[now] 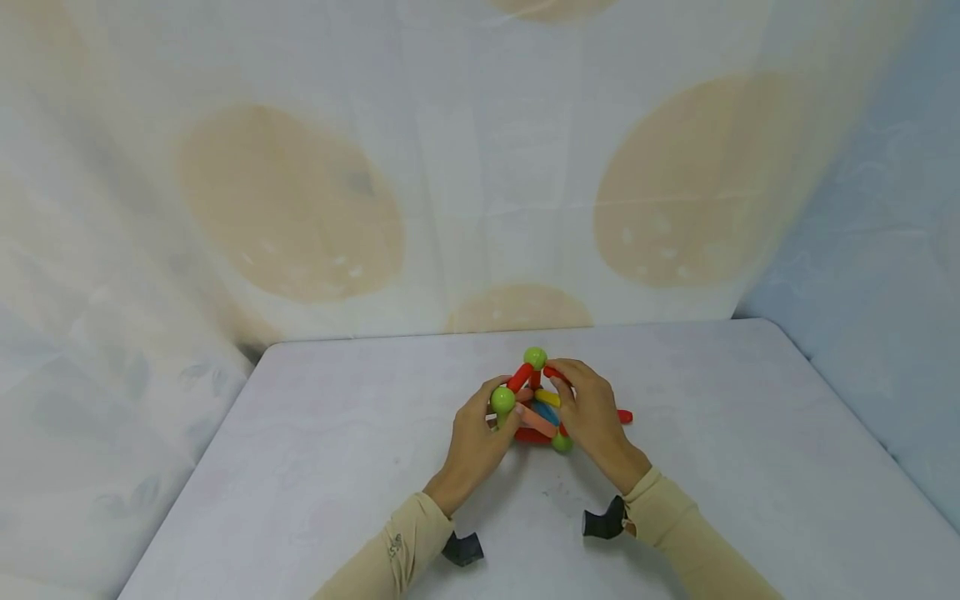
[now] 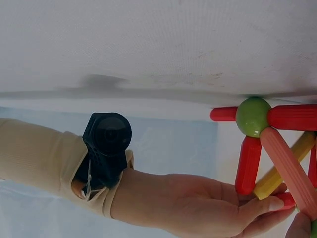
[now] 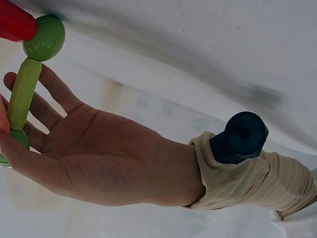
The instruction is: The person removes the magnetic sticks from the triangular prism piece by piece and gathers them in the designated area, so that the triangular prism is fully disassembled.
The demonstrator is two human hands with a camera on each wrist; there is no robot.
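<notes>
A toy frame of coloured sticks and green balls (image 1: 535, 358) stands mid-table. My left hand (image 1: 486, 421) holds one green ball (image 1: 502, 400) between thumb and fingers. In the right wrist view that left hand (image 3: 94, 153) lies with fairly straight fingers behind a green stick (image 3: 22, 94) that runs to another green ball (image 3: 44, 37) on the table. My right hand (image 1: 577, 400) grips the frame from the other side, over a red stick (image 1: 555, 373). In the left wrist view the right hand (image 2: 198, 203) pinches red and yellow sticks near a green ball (image 2: 253, 116).
The pale table (image 1: 337, 433) is bounded by a draped cloth with tan circles (image 1: 288, 204) behind and at both sides. A black camera sits on each wrist (image 1: 462, 548) (image 1: 603, 523). A red stick end (image 1: 625, 416) pokes out right of the right hand.
</notes>
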